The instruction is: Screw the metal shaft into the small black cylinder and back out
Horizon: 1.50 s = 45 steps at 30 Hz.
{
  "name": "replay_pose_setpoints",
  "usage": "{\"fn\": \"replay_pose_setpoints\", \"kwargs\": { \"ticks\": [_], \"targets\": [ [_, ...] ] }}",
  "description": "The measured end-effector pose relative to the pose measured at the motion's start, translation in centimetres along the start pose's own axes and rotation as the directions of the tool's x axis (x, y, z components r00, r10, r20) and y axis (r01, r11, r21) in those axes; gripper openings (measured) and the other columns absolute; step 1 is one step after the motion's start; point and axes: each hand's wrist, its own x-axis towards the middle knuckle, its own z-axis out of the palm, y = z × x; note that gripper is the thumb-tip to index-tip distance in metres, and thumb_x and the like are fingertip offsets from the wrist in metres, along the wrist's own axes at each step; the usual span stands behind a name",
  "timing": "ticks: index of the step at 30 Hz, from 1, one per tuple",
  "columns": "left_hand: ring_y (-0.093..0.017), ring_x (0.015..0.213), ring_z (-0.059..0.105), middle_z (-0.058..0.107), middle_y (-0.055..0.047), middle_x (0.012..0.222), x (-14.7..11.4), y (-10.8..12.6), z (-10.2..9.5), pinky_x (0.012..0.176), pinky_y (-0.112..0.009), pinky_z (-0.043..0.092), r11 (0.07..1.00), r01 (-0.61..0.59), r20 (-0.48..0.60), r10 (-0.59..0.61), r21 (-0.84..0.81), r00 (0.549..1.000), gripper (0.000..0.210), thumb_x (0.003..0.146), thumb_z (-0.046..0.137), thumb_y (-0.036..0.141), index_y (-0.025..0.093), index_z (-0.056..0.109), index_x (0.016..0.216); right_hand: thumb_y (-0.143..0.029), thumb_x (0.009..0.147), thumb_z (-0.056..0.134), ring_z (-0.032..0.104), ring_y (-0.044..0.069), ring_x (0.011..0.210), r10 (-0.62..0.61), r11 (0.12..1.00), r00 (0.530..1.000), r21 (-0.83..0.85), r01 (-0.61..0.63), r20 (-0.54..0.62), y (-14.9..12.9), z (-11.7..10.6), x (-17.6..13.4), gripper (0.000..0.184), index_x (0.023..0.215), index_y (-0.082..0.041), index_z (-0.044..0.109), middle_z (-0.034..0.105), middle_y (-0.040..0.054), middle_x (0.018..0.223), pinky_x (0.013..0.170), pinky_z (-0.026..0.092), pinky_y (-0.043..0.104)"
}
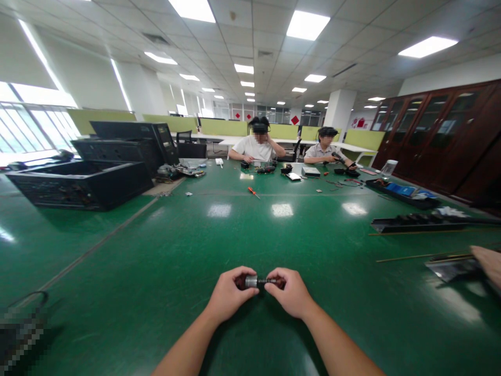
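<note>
two hands meet over one small part: a short metal cylinder [251, 281] with a thin dark shaft [270, 282] sticking out of one end, held just above the green desk [219, 245] in front of the person. the left hand [230, 295] has its fingers curled tight round the silver body, thumb on top; the right hand [289, 292] pinches the dark shaft end between thumb and fingertips, fingers closed on it. the part sits directly between the two hands, touching both, neither hand clearly nearer. its long axis runs left to right, level with the desk edge, silver end toward the left hand and the thin end pointing to the right hand. whether it rests on the desk or hangs a little clear i cannot tell.

further out, an orange-handled screwdriver [253, 192] lies well apart near the middle of the desk. black computer cases [86, 183] stand open at the far left. at the right edge another person's hand [489, 263] rests on a dark metal piece [450, 269], beside a long black tray [415, 223]. two seated people [256, 149] work at the far end.
</note>
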Motion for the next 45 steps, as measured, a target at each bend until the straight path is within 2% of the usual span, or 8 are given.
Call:
{"fn": "replay_pose_setpoints", "kwargs": {
  "ticks": [20,29,35,45],
  "targets": [
    [-0.019,0.079,0.066,0.072,-0.003,0.085,0.01,0.29,-0.03,0.074,-0.030,0.051,1.000,0.012,-0.007,-0.012,-0.023,1.000,0.029,0.062,0.073,0.016,0.016,0.069,0.091,-0.023,0.076,0.064,0.050,0.012,0.056,-0.004,1.000,1.000,-0.013,0.004,-0.009,-0.04,-0.17,0.07,0.011,0.083,-0.017,0.069,0.061,-0.0009,0.065,0.054,0.039,0.022],
    [-0.018,0.077,0.064,0.071,-0.003,0.086,0.08,0.12,-0.04,0.073,-0.029,0.050,1.000,0.008,0.019,-0.008,-0.013,1.000,0.029,0.064,0.072,0.017,0.017,0.068,0.092,-0.023,0.075,0.064,0.053,0.012,0.058,0.001,1.000,1.000,-0.031,-0.001,-0.006,-0.12,-0.11,-0.01,0.011,0.083,-0.017,0.069,0.064,0.0000,0.067,0.056,0.041,0.022],
    [-0.018,0.074,0.062,0.070,-0.001,0.081,0.07,0.06,0.05,0.068,-0.027,0.047,0.995,-0.023,0.071,0.016,0.092,0.997,0.029,0.064,0.072,0.018,0.018,0.070,0.093,-0.021,0.073,0.064,0.059,0.014,0.064,-0.014,0.997,0.998,-0.075,0.018,0.058,-0.62,0.01,-0.23,0.014,0.086,-0.018,0.070,0.068,0.0013,0.073,0.061,0.044,0.023],
    [-0.019,0.079,0.063,0.071,-0.001,0.086,0.03,0.31,-0.04,0.073,-0.028,0.048,0.998,0.001,0.039,-0.004,0.070,0.999,0.028,0.065,0.073,0.018,0.019,0.069,0.093,-0.020,0.075,0.063,0.060,0.014,0.063,-0.009,0.998,0.999,-0.058,0.011,0.043,-0.54,0.00,-0.03,0.013,0.086,-0.019,0.070,0.068,0.0012,0.073,0.060,0.044,0.023]
  ]
}}
